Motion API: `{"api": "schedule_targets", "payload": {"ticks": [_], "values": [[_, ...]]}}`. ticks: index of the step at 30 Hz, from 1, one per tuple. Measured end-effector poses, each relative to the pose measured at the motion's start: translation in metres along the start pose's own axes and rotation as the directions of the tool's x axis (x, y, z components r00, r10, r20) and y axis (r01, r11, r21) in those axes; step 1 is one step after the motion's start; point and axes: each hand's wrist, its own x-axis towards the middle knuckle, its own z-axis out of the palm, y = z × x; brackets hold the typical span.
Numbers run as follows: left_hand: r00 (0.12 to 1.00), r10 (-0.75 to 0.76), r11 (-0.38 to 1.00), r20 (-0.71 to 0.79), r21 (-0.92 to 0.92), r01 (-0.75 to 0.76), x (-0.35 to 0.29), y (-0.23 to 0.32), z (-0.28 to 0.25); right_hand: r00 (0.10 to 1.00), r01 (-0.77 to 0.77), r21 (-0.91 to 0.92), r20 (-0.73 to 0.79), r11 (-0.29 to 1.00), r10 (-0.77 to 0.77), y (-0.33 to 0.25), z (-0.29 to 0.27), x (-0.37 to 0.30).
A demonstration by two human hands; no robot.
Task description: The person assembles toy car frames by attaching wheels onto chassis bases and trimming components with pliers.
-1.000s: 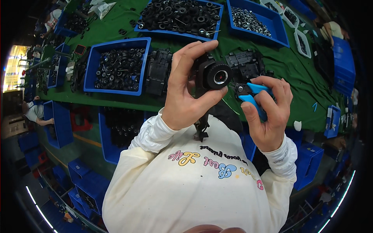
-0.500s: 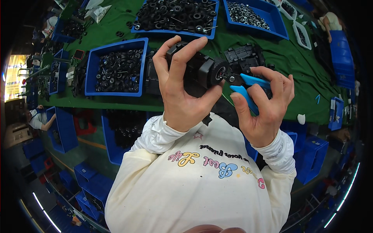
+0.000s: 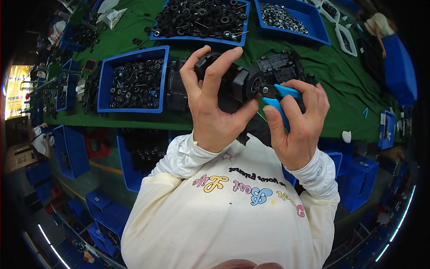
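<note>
Left hand (image 3: 210, 119) is clamped on a black vehicle-like assembly (image 3: 235, 82), held up over the near edge of the green cloth (image 3: 345, 105), between the chest and the far trays. Fingers span the far side, thumb on the near side, tip close under the wheel (image 3: 256, 78) at the assembly's right end. Right hand (image 3: 302, 121) is wrapped around blue-handled pliers (image 3: 268, 92), handles spread. Hands are apart, bridged by the tool: nose is at the wheel's hub, but can't tell if it's biting on anything or just resting there.

Handling, my read: assembly looks light enough for one hand, body stiff, likely moulded plastic. Smooth faces could slip a bit; tyre probably has more grip and some give. Thin details and the hub area are likely the fragile bits, so go easy with the steel there. Best hold: across the solid body, thumb braced near the wheel, hub face left open. Pliers: grip well back on the handles for control.

Around it: tray of small wheels (image 3: 101, 89) to the left, bigger parts tray (image 3: 197, 41) on the far side, tray of shiny parts (image 3: 320, 36) far right. Another black chassis (image 3: 282, 65) lies just beyond the pliers.
</note>
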Motion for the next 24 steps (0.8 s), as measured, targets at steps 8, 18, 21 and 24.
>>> {"api": "schedule_targets", "payload": {"ticks": [8, 18, 21, 24], "values": [[1.000, 0.010, 0.997, 0.017, 0.070, -0.011, -0.001, 0.000, 0.001, 0.976, 0.029, 0.159, -0.219, 0.987, 0.007, 0.016, 0.015, 0.000], [0.997, 0.073, 0.976, 0.027, 0.205, -0.077, -0.005, -0.007, 0.004, 0.996, 0.056, 0.041, -0.075, 0.998, -0.053, 0.021, 0.020, 0.003], [0.997, 0.070, 0.973, 0.017, 0.220, -0.072, -0.005, -0.008, 0.007, 0.999, 0.042, 0.058, -0.026, 0.997, -0.041, 0.023, 0.020, 0.003], [1.000, -0.001, 0.993, -0.005, 0.115, 0.002, -0.005, -0.008, 0.011, 0.998, 0.052, 0.063, -0.046, 0.997, -0.049, 0.025, 0.023, 0.001]]}}
